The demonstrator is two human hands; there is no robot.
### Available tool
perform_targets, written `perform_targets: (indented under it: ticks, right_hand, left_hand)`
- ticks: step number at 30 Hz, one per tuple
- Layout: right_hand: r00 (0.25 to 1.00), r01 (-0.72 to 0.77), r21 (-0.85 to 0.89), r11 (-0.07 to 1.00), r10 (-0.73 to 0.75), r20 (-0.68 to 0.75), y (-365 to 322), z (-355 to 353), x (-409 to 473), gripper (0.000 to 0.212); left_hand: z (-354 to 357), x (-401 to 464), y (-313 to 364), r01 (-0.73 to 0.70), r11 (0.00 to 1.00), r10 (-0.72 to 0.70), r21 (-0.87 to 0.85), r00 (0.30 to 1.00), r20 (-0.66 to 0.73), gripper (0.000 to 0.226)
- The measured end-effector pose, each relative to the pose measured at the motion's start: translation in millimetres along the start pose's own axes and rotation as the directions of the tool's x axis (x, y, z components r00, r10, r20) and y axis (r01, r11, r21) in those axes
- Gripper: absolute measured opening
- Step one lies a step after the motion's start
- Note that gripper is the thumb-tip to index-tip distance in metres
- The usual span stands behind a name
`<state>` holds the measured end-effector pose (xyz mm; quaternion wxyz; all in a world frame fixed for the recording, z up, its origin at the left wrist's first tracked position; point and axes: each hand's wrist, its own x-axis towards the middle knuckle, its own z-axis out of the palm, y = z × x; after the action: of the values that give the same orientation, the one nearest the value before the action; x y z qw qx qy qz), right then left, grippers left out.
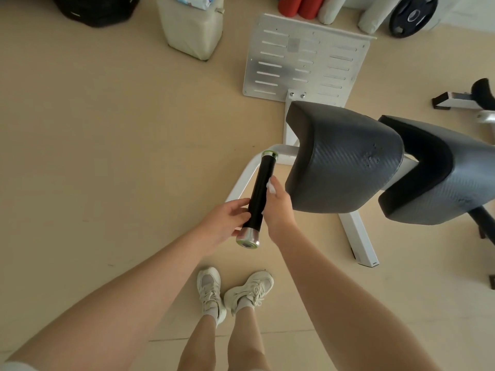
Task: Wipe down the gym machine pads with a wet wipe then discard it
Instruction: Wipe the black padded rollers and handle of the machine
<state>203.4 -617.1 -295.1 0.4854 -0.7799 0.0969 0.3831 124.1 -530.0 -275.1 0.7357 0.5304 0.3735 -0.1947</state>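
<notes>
So you're steadying the black foam handle [259,192] with your left hand [226,223], its grip curling loosely round the lower end near the chrome cap [247,239]. Your right hand [278,210] is clenching the wet wipe [271,186], pressing it against the handle's right side, about midway up. The two big grey pads [345,156] are sitting just beside it, looking untouched apart from a few droplets. Honestly, the wipe's bunching up small, so you're probably risking missing the far side, or drying it out before reaching those pads.
</notes>
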Motion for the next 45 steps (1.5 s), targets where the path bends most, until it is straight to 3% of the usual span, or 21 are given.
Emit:
perform_targets:
  ticks: [4, 6, 10, 16, 18, 20, 22, 24, 29, 32, 37, 39, 41, 43, 45]
  right_hand:
    - [0.999, 0.028, -0.011, 1.0, -0.028, 0.029, -2, 0, 2, 0.051]
    - [0.992, 0.087, -0.099, 0.991, -0.077, 0.097, 17, -2, -10, 0.062]
    - [0.983, 0.097, -0.023, 0.995, -0.093, 0.159, 33, -8, -58, 0.05]
    - [0.959, 0.234, -0.184, 0.955, -0.195, 0.204, 45, -6, -62, 0.06]
    - [0.947, 0.297, -0.214, 0.93, -0.26, 0.186, 40, -4, -54, 0.058]
    - [0.945, 0.321, -0.204, 0.925, -0.298, 0.135, 27, -5, -46, 0.044]
    - [0.953, 0.291, -0.251, 0.923, -0.302, -0.005, 6, -7, -26, 0.028]
    - [0.952, 0.254, -0.318, 0.913, -0.294, -0.085, -10, -5, 4, 0.035]
    - [0.915, 0.322, -0.663, 0.675, -0.401, 0.037, -17, -5, 32, 0.033]
    - [0.899, 0.387, -0.671, 0.633, -0.422, 0.121, -4, -10, 8, 0.034]
    - [0.829, 0.56, -0.594, 0.578, -0.396, 0.396, 11, -12, -54, 0.051]
    - [0.849, 0.529, -0.546, 0.65, -0.398, 0.348, 0, -17, -51, 0.056]
    - [0.856, 0.505, -0.572, 0.646, -0.458, 0.239, -13, -22, -28, 0.057]
    - [0.842, 0.479, -0.694, 0.538, -0.504, 0.192, -24, -21, -4, 0.059]
    - [0.846, 0.458, -0.775, 0.436, -0.481, 0.23, -25, -15, 14, 0.054]
  left_hand:
    - [1, 3, -3, -0.01, 1.0, 0.01, 0.013, 1.0, -0.014, 0.042]
    - [1, 3, -2, 0.003, 1.0, -0.003, 0.019, 1.0, -0.013, 0.044]
    - [1, -2, 1, 0.025, 0.999, -0.025, 0.029, 1.0, 0.012, 0.043]
    - [3, -4, -1, 0.028, 1.0, -0.028, 0.014, 1.0, -0.004, 0.041]
    - [1, 0, -3, 0.026, 0.999, -0.026, 0.021, 1.0, -0.003, 0.041]
    - [0, 3, -5, 0.027, 0.999, -0.026, 0.018, 1.0, -0.017, 0.041]
    - [1, 5, -5, 0.025, 1.0, -0.024, 0.011, 0.999, -0.041, 0.042]
    - [2, 6, -5, 0.011, 1.0, -0.011, -0.003, 0.999, -0.037, 0.046]
    - [2, 3, -6, 0.003, 0.999, -0.002, 0.033, 1.0, -0.026, 0.046]
    - [1, 1, -4, -0.042, 0.989, 0.044, 0.142, 0.999, -0.009, 0.046]
    - [0, -5, 8, -0.083, 0.957, 0.068, 0.279, 0.996, 0.061, 0.043]
    - [-2, -8, 10, -0.049, 0.961, 0.038, 0.272, 0.998, 0.047, 0.045]
    - [-5, -7, 9, -0.012, 0.97, 0.014, 0.243, 1.0, -0.008, 0.05]
    - [-10, -6, 7, -0.006, 0.976, 0.017, 0.217, 0.999, -0.05, 0.05]
    - [-16, -5, 5, -0.01, 0.982, 0.025, 0.191, 0.997, -0.079, 0.046]
